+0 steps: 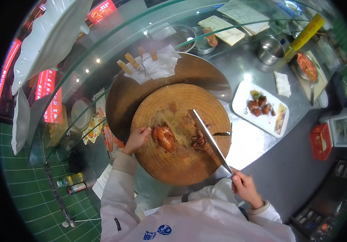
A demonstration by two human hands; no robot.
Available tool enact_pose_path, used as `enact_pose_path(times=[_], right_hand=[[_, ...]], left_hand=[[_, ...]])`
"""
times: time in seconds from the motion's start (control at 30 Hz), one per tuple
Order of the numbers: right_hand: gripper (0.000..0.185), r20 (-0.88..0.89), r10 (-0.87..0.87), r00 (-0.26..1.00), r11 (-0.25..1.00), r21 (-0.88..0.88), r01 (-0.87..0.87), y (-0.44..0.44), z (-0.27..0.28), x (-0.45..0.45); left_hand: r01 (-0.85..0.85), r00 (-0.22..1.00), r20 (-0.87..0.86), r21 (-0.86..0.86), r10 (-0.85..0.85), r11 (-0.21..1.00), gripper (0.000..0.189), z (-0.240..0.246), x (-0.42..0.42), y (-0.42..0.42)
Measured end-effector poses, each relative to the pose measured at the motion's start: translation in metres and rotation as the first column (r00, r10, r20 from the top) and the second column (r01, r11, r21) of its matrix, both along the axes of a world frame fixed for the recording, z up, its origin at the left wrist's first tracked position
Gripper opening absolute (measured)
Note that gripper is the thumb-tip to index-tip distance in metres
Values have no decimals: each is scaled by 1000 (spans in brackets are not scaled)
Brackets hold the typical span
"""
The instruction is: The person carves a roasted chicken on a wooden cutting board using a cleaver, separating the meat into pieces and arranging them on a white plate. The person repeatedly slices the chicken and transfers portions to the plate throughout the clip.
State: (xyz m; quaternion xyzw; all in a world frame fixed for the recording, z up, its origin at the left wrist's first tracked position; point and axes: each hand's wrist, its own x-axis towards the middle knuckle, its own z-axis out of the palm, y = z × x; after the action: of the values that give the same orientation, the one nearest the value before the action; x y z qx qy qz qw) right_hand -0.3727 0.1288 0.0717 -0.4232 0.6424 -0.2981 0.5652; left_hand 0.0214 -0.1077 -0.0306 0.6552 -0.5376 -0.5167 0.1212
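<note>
A round wooden chopping block (179,169) stands before me. On its left half lies a glossy brown roasted bird (164,137), with my left hand (138,139) at its left end, the thumb and fingertips pinched against it. My right hand (245,185) grips the handle of a cleaver (211,140), whose blade slants up and left over the right part of the block. Dark cut pieces of meat (198,141) lie beside the blade, partly hidden under it. To the right, a white rectangular plate (259,125) holds several brown meat pieces (259,106) and a green garnish.
A curved metal guard (119,106) rises behind the block, with paper slips (158,66) and wooden clothespins on it. Glass shelving (100,51) arches beyond. A steel pot (270,50), a folded white cloth (282,84) and a bowl of reddish food (306,67) stand at the right.
</note>
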Motion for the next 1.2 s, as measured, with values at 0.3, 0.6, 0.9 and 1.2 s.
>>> enact_pose_path(times=[0.3, 0.6, 0.9, 1.2], right_hand=[[34, -35, 26, 999, 999, 23, -25, -7, 2, 13], [35, -22, 5, 1000, 1000, 2, -5, -8, 5, 8], [37, 151, -57, 987, 997, 52, 50, -3, 1, 11], [33, 130, 85, 988, 987, 126, -101, -3, 0, 17]], left_hand=[[66, 990, -137, 271, -29, 960, 30, 22, -2, -19], [74, 997, 23, -580, -75, 811, 16, 104, -46, -30], [559, 827, 555, -792, -94, 246, 24, 35, -75, 47], [-17, 991, 90, -665, 102, 747, 21, 8, -74, 94]])
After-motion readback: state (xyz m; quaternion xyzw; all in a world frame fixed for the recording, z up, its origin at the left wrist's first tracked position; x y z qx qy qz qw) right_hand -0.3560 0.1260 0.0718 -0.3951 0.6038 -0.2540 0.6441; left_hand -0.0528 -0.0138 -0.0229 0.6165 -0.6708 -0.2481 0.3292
